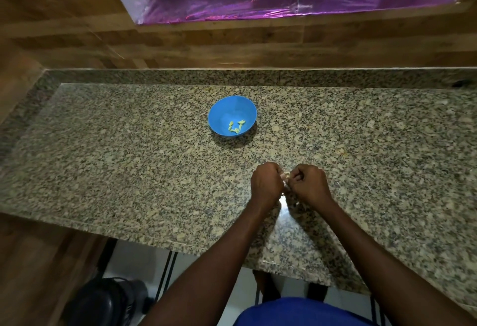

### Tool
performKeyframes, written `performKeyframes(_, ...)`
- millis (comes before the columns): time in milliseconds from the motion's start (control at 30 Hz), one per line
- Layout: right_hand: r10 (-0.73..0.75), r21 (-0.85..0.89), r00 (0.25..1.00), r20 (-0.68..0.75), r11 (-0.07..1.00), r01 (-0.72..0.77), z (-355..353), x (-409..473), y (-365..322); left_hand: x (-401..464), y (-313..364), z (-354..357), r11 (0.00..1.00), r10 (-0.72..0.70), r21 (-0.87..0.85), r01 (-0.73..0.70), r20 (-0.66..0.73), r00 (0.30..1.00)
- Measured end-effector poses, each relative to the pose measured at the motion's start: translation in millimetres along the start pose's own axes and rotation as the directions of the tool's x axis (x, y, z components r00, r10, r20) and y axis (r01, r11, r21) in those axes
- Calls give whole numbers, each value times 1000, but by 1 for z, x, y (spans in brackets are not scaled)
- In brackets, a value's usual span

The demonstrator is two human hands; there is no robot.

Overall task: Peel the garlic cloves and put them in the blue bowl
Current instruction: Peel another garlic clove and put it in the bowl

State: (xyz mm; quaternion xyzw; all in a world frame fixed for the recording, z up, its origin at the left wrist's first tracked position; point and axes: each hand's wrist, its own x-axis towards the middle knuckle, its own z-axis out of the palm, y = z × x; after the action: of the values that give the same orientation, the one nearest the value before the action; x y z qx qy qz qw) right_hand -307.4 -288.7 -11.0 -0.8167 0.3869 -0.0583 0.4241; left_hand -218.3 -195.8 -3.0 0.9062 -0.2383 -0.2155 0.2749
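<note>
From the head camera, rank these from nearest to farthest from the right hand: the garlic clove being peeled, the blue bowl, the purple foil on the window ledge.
1. Garlic clove: pinched between the right hand and left hand.
2. Blue bowl: farther back on the counter, to the left.
3. Purple foil: on the ledge above the back wall.

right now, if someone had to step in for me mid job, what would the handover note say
Both hands are over the near part of the granite counter, fingers curled, knuckles almost touching: left hand, right hand. Between them they pinch a small pale garlic clove, mostly hidden, apparently being peeled.
The blue bowl stands farther back on the counter, slightly left of the hands.
Done: a few peeled cloves lie in the bowl.
Left: finish this clove and drop it in. No other unpeeled cloves clearly show.
</note>
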Motion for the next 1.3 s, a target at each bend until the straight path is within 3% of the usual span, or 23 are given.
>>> performKeyframes(133, 112, 262, 991, 71, 957, -127, 1, 4, 11, 7, -14, -3, 958, -36, -280, 68, 118, 992)
performKeyframes(200, 105, 294, 991, 86, 947, -126, 2, 4, 13, 5, -19, -7, 838, -113, -499, 220, 235, 965)
performKeyframes(267, 90, 280, 992, 85, 954, -110, 2, 4, 13, 4, -20, -10, 735, -161, -598, 319, 304, 939)
performKeyframes(367, 71, 201, 996, 55, 976, -81, 4, 4, 14, 4, -17, -13, 729, -155, -604, 323, 315, 936)
performKeyframes(667, -123, -69, 992, -40, 990, 120, 5, -5, 0, 9, -20, -2, 844, -153, -485, 227, 187, 970)
performKeyframes(800, -121, -73, 992, -32, 990, 119, 7, -5, -2, 7, -21, -6, 875, -92, -458, 160, 167, 982)
performKeyframes(967, -13, 12, 999, 31, 1000, 13, 8, 9, 5, 10, -38, -16, 885, -27, -447, 129, 227, 974)
performKeyframes(1067, -27, 6, 996, 81, 1000, 27, 15, 21, 0, 6, -51, -22, 829, -103, -518, 211, 229, 968)
performKeyframes(1167, -92, -25, 992, 91, 995, 95, 27, 35, -13, -2, -63, -27, 700, -219, -640, 319, 233, 948)
performKeyframes(1300, -178, -72, 970, 169, 979, 192, 43, 48, -32, -10, -80, -31, 575, -255, -739, 351, 245, 935)
